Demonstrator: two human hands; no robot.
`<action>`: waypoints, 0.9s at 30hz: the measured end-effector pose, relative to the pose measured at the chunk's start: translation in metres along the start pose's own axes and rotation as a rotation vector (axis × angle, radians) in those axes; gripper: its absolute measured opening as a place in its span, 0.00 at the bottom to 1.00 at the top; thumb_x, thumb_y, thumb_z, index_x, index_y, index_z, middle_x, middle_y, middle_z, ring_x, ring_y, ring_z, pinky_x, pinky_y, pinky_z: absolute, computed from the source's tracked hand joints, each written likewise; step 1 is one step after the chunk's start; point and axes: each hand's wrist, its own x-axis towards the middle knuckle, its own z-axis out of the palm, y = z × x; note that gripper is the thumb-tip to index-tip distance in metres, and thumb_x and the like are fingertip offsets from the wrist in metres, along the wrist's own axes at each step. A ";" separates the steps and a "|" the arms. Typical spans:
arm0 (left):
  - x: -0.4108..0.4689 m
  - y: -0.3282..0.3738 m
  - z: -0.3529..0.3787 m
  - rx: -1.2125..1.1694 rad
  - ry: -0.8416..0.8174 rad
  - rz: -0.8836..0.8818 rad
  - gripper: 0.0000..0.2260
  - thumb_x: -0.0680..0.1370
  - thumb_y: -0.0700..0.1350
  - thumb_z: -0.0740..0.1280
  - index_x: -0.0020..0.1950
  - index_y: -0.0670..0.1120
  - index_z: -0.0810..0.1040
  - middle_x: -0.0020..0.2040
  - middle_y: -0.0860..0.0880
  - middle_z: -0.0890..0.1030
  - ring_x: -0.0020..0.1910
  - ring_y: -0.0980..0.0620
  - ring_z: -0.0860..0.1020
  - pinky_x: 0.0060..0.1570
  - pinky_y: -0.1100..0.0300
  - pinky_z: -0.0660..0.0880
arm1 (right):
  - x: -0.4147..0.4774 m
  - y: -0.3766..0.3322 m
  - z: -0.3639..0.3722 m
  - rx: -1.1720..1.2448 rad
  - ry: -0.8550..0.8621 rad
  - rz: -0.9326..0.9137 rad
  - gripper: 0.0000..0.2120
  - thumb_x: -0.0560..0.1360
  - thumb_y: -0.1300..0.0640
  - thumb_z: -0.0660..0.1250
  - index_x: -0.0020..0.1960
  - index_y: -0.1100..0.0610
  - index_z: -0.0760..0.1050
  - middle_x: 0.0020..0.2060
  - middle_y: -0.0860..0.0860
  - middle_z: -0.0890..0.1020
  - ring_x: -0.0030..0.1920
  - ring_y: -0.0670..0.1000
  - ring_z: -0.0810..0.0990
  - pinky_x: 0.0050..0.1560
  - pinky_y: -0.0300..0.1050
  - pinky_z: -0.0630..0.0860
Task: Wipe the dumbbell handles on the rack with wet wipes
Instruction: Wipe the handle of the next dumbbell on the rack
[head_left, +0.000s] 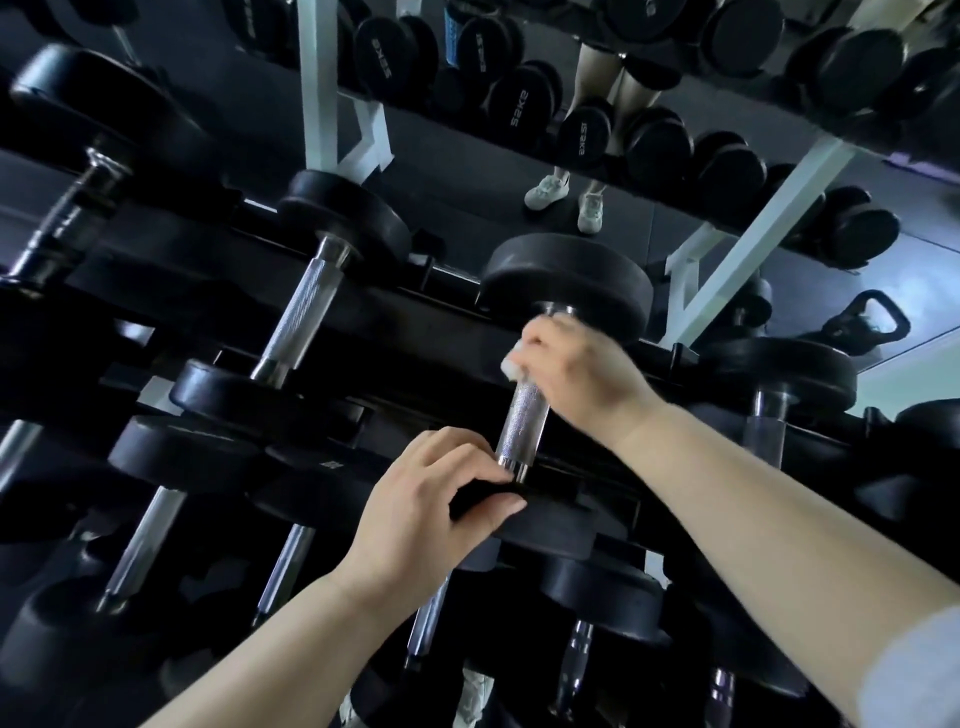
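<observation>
Bracing the near head (540, 525) of a dumbbell, the left hand (421, 512) is seen with fingers curled over its top edge and thumb against its rim; nothing else is held. That dumbbell lies on the black rack (415, 312), its knurled chrome handle (521, 423) running up and away. Further up, the right hand (582, 364) is closed around the handle's far end with a white wet wipe (511, 366) pinched against the metal, just below the far head (566, 278). A neighbouring dumbbell (304, 306) sits to the left. Beyond, a mirror (519, 156) reflects more racked dumbbells and a person's legs.
</observation>
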 end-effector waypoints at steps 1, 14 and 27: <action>0.000 0.000 0.000 0.005 0.014 -0.004 0.06 0.70 0.55 0.65 0.43 0.54 0.74 0.44 0.58 0.74 0.43 0.58 0.72 0.45 0.70 0.68 | 0.009 0.004 -0.001 -0.018 0.005 0.069 0.13 0.65 0.61 0.56 0.28 0.61 0.77 0.29 0.56 0.77 0.28 0.55 0.77 0.22 0.39 0.71; -0.003 -0.001 0.005 0.068 0.118 -0.022 0.07 0.69 0.56 0.65 0.42 0.55 0.78 0.45 0.56 0.70 0.43 0.61 0.68 0.49 0.75 0.64 | -0.002 0.011 0.005 -0.154 0.207 0.120 0.08 0.63 0.69 0.73 0.35 0.58 0.79 0.31 0.53 0.78 0.30 0.52 0.75 0.26 0.41 0.74; -0.002 -0.002 0.004 0.046 0.065 -0.056 0.09 0.68 0.57 0.65 0.45 0.57 0.76 0.46 0.67 0.71 0.49 0.63 0.69 0.50 0.73 0.65 | -0.034 0.001 0.013 0.349 0.424 0.925 0.07 0.72 0.69 0.64 0.47 0.69 0.80 0.45 0.62 0.81 0.43 0.55 0.78 0.43 0.20 0.65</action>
